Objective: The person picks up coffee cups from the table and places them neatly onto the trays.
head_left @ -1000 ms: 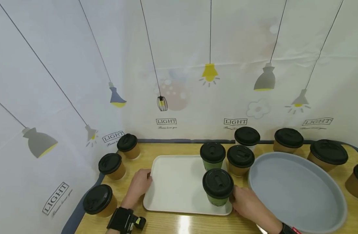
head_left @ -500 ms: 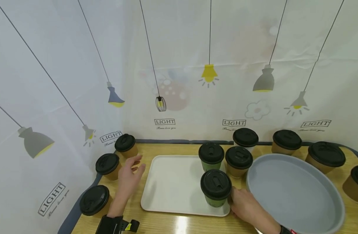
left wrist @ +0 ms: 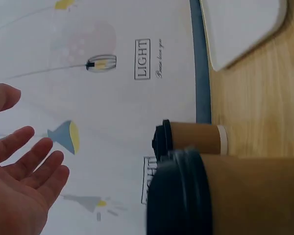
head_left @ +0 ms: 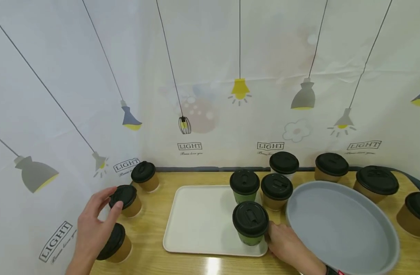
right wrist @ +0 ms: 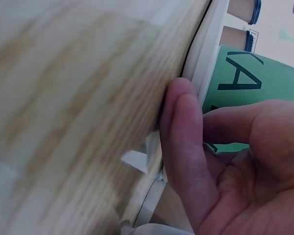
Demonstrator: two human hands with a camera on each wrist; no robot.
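Note:
My left hand (head_left: 94, 225) is raised at the left, fingers spread and curved, overlapping the black lid of a brown paper coffee cup (head_left: 131, 208). In the left wrist view the hand (left wrist: 24, 169) holds nothing, and brown cups stand to its right. My right hand (head_left: 283, 241) pinches the right edge of a cream rectangular tray (head_left: 199, 219). The right wrist view has the thumb above the tray rim (right wrist: 202, 56) and the fingers (right wrist: 186, 147) at its underside. Beside that hand a green lidded cup (head_left: 251, 229) stands on the tray, with another green cup (head_left: 244, 187) behind it.
A grey-blue oval tray (head_left: 340, 225) lies right of the right hand. Brown cups (head_left: 275, 200) with black lids stand behind and beside it. More brown cups (head_left: 122, 248) line the table's left side. A printed cloth (head_left: 210, 76) hangs behind the wooden table (head_left: 189, 263).
My left hand has let go of the cream tray's left edge and moved left to the brown cups, its fingers spreading. My right hand stays at the tray's right edge. The view has shifted slightly.

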